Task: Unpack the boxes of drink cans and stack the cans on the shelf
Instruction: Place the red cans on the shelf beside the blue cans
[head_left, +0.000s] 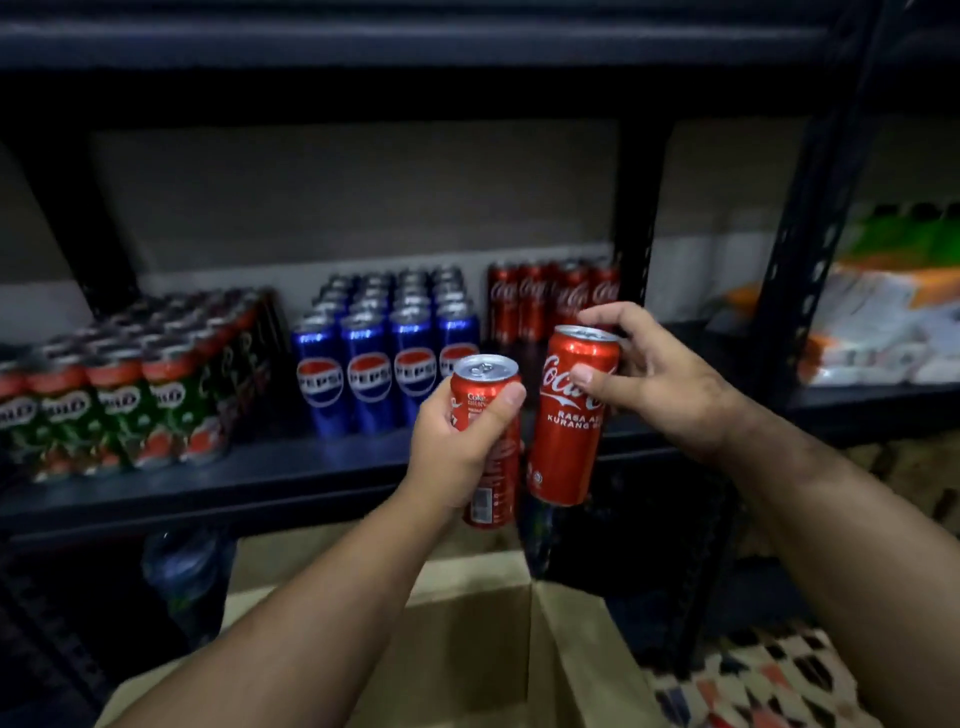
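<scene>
My left hand (457, 441) grips a red Coca-Cola can (491, 483) upright, just in front of the dark shelf board (260, 478). My right hand (660, 384) holds a second red Coca-Cola can (569, 431) near its top, slightly tilted, close beside the first. Both cans hang in the air at the shelf's front edge. On the shelf stand rows of blue Pepsi cans (384, 358), a short row of red Coca-Cola cans (550, 296) at the back right, and a block of green cans (130, 384) on the left.
An open cardboard box (488, 649) sits below my arms. A black upright post (810, 270) bounds the shelf on the right, with wrapped packs (883, 317) beyond it. A patterned cloth (769, 680) lies at the lower right. Another shelf board (415, 41) runs overhead.
</scene>
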